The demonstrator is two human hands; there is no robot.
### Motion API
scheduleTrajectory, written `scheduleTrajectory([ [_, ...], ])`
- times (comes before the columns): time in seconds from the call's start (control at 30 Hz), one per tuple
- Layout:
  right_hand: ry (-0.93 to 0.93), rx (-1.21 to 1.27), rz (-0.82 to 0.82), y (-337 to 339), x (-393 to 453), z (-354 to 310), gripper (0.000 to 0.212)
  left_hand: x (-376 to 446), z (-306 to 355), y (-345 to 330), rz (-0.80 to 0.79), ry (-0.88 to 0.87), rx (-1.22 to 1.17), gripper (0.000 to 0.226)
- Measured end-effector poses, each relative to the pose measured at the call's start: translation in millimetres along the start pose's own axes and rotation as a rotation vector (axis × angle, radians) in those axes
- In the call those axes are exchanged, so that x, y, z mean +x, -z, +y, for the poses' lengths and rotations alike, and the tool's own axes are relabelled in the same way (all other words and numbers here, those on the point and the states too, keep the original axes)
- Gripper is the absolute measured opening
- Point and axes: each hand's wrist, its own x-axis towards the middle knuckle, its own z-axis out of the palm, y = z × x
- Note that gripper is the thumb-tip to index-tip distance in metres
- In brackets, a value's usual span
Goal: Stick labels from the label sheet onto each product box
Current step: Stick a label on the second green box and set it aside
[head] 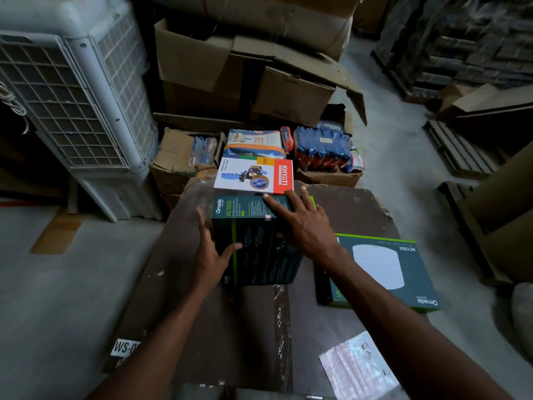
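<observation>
Label sheet (357, 368) nearest; beyond, dark product box (256, 241) between both hands' spread fingers (277, 202).

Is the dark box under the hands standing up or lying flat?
Standing up. The dark box rises from the table, its narrow top face upward; the right hand rests on top.

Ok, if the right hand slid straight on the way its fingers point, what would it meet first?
Probably the white KHYATI box. The right hand lies flat on the dark Omada box, fingers pointing towards the far edge, and the KHYATI box sits just beyond the fingertips. Their relative height is unclear.
</observation>
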Motion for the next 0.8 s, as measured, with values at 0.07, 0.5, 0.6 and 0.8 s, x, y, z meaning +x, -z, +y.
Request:
scheduleTrajectory([
  [0.07, 0.037, -0.023, 0.06, 2.3, -1.8, 1.4, 0.086, -12.3, -9.9, -4.0, -0.076, 0.273, 0.059, 0.042],
  [0.5, -0.038, 0.335, 0.215, 0.1, -32.5, 36.5, 0.072, -0.5, -21.9, 13.7, -0.036, 0.044, 0.075, 0.091],
  [0.6, -0.143, 0.619, 0.196, -28.4, -41.7, 48.9, 0.078, 17.1, -4.9, 24.5, -0.027, -0.19, 0.259, 0.068],
  [0.8, -0.382, 1.041, 0.036, -118.5, -71.6, 46.1, 0.09, 19.3, 9.4, 20.9, -0.139, -0.367, 0.795, 0.064],
])
